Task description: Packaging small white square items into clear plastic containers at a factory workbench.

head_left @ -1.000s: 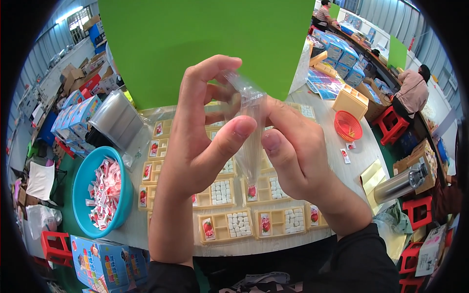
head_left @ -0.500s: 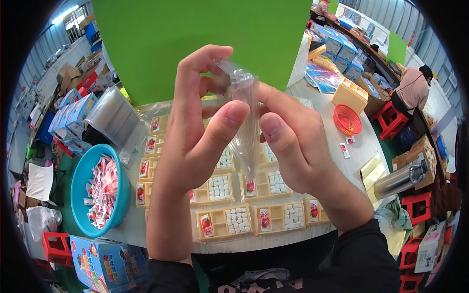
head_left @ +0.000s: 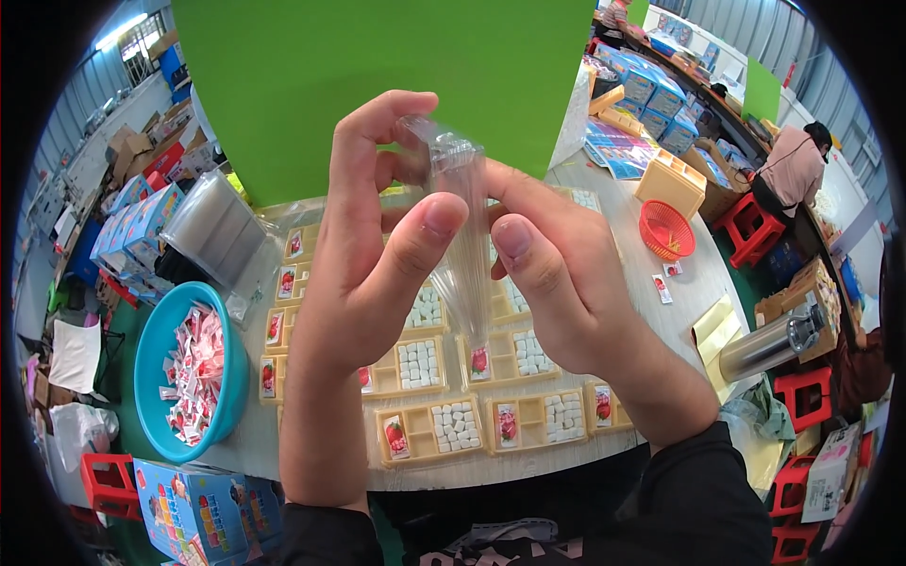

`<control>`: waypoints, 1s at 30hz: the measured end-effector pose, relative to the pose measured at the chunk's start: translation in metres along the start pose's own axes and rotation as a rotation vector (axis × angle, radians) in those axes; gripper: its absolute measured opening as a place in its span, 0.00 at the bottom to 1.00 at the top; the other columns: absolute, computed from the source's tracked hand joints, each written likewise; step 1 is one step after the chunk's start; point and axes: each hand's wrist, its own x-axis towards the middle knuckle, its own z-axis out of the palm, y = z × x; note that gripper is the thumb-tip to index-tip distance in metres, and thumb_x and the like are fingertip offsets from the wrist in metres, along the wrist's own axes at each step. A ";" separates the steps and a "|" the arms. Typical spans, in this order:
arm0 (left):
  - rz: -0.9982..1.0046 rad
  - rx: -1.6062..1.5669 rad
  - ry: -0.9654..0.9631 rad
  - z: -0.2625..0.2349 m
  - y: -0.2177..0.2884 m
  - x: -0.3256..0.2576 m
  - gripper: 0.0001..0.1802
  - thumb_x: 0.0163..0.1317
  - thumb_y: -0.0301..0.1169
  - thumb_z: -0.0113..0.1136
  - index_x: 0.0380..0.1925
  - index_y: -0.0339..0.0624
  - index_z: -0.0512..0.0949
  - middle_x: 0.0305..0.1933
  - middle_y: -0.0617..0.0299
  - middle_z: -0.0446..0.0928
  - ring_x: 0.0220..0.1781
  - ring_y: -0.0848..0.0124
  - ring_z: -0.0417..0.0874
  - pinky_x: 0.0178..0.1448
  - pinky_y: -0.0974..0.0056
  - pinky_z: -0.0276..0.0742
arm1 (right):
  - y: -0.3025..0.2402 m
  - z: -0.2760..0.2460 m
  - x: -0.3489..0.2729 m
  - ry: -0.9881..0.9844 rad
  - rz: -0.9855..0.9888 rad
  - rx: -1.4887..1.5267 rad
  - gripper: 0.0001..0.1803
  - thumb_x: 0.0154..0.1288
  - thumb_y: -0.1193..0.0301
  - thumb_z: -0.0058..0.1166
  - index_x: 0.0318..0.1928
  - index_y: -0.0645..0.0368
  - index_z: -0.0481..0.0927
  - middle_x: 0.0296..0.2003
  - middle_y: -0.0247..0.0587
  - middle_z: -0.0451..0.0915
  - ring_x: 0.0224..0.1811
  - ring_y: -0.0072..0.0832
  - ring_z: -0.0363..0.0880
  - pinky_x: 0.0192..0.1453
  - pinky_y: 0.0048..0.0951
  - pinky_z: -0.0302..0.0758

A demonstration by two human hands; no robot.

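While both hands are raised w/ fingers closed over the round table (head_left: 661, 311), the left hand (head_left: 368, 264) and right hand (head_left: 557, 274) each pinch a clear plastic bag (head_left: 460, 236) between thumb and fingers, held in mid-air betw. them in front of the green board (head_left: 377, 75). Bag's long axis runs approx. vertical, tilted slightly: crumpled upper end up by the left fingertips, lower end tapering down toward the rows of yellow trays (head_left: 444, 377) w/ white pieces and red sachets. A blue basin (head_left: 151, 349) of sachets sits left of the trays; an orange basket (head_left: 668, 229) and a steel flask (head_left: 774, 341) lie to the right, well apart from the hands.
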 end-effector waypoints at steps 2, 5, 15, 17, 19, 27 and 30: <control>-0.006 0.000 0.000 0.000 0.000 0.000 0.32 0.67 0.43 0.58 0.64 0.38 0.60 0.50 0.57 0.65 0.50 0.69 0.72 0.52 0.63 0.78 | 0.000 0.000 0.000 -0.006 0.003 -0.005 0.25 0.75 0.58 0.41 0.56 0.70 0.73 0.45 0.59 0.81 0.43 0.48 0.82 0.47 0.38 0.76; 0.001 -0.005 0.003 0.001 0.000 0.000 0.32 0.67 0.43 0.58 0.64 0.38 0.60 0.51 0.57 0.65 0.50 0.69 0.72 0.52 0.63 0.78 | 0.000 0.000 -0.001 0.003 0.001 0.018 0.25 0.75 0.58 0.41 0.56 0.70 0.73 0.45 0.59 0.81 0.43 0.48 0.82 0.47 0.38 0.77; -0.052 -0.064 0.087 0.009 -0.004 -0.002 0.32 0.63 0.38 0.60 0.63 0.38 0.61 0.52 0.55 0.66 0.50 0.67 0.74 0.52 0.61 0.80 | 0.000 0.001 0.001 -0.016 -0.019 -0.094 0.25 0.72 0.61 0.49 0.58 0.70 0.72 0.44 0.52 0.81 0.38 0.35 0.82 0.40 0.30 0.77; -0.058 -0.102 0.091 0.010 -0.005 -0.002 0.32 0.62 0.37 0.60 0.62 0.38 0.61 0.51 0.55 0.66 0.50 0.67 0.74 0.51 0.60 0.80 | 0.003 0.001 0.000 0.006 -0.074 -0.113 0.24 0.72 0.63 0.49 0.60 0.69 0.71 0.41 0.46 0.81 0.36 0.27 0.80 0.39 0.25 0.75; -0.036 -0.041 0.064 0.007 -0.004 -0.002 0.32 0.61 0.36 0.61 0.62 0.38 0.61 0.50 0.55 0.66 0.50 0.66 0.74 0.52 0.60 0.80 | 0.003 0.002 0.000 0.014 -0.061 -0.109 0.26 0.69 0.61 0.51 0.57 0.72 0.72 0.46 0.58 0.81 0.37 0.42 0.85 0.38 0.37 0.79; -0.006 0.068 0.082 0.006 -0.005 -0.001 0.32 0.59 0.34 0.63 0.61 0.40 0.63 0.49 0.55 0.67 0.48 0.66 0.75 0.52 0.61 0.79 | 0.007 0.002 0.000 0.006 -0.166 -0.207 0.23 0.70 0.65 0.48 0.57 0.72 0.72 0.39 0.57 0.82 0.36 0.48 0.83 0.38 0.40 0.77; -0.002 0.123 0.079 0.004 -0.004 -0.001 0.32 0.58 0.34 0.62 0.61 0.40 0.63 0.48 0.55 0.67 0.48 0.67 0.75 0.52 0.61 0.79 | 0.009 0.002 0.001 0.005 -0.199 -0.227 0.22 0.71 0.66 0.48 0.57 0.72 0.72 0.37 0.57 0.81 0.36 0.49 0.82 0.38 0.41 0.77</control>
